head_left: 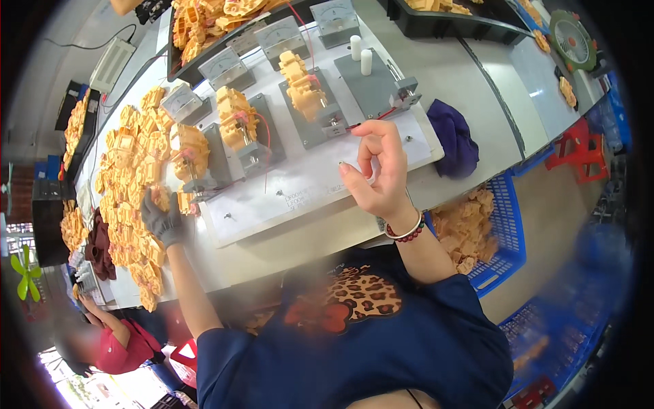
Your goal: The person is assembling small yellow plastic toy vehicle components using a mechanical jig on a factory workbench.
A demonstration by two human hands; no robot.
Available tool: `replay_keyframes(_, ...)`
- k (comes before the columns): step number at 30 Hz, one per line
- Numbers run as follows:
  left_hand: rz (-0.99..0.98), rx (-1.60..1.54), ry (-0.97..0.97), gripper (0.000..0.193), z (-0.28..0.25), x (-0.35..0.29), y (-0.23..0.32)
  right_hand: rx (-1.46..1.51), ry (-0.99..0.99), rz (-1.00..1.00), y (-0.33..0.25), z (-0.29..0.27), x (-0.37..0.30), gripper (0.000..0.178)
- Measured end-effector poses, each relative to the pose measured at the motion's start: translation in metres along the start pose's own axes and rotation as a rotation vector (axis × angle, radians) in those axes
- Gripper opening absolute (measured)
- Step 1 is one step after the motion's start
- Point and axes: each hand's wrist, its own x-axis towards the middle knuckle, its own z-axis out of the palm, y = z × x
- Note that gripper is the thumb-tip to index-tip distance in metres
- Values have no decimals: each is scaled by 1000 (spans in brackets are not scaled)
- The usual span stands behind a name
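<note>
My left hand [162, 219], in a dark grey glove, has its fingers around a yellow-orange plastic part [161, 197] at the edge of a spread pile of like parts [129, 177]. Bare, my right hand [381, 170] hovers over the near edge of the white board [320, 180], thumb and forefinger apart, nothing between them. Just beyond it is a grey fixture [371, 85] with two white pegs and a metal clamp, carrying no part. Three fixtures to its left bear yellow-orange parts: one part [302, 85], a second [236, 117], and a third [189, 151].
Panel meters [279, 37] stand behind the fixtures; red wires run between. A black tray [204, 65] of parts lies behind. A purple cloth [452, 140] sits right of the board. Below the table's right edge is a blue basket [507, 232] of parts. Another person [122, 344] works at lower left.
</note>
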Motion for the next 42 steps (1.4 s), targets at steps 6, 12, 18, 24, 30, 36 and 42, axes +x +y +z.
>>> replay_keyframes(6, -152, 8, -59, 82, 5, 2, -5, 28, 18, -15, 5, 0, -3, 43)
replay_keyframes(12, -582, -1190, 283, 67, -28, 14, -4, -144, 166, -223, 9, -27, -4, 51)
replay_keyframes(18, -270, -2464, -489, 77, -118, 15, 83, -205, 245, 10, -1, -51, 32, 50)
replay_keyframes(24, -234, -2407, -776, 87, -136, 2, 164, -38, 186, 23, 12, -45, 28, 46)
replay_keyframes(30, -127, -2040, -667, 79, -141, -4, 179, -65, 125, -62, 17, -61, 24, 31)
replay_keyframes(36, 4, -1840, -717, 67, -138, 14, 202, -102, 139, -88, 13, -62, 22, 30)
replay_keyframes(42, 1116, -1160, -370, 29, -165, 79, 283, -57, 130, -79, 18, -57, 26, 30)
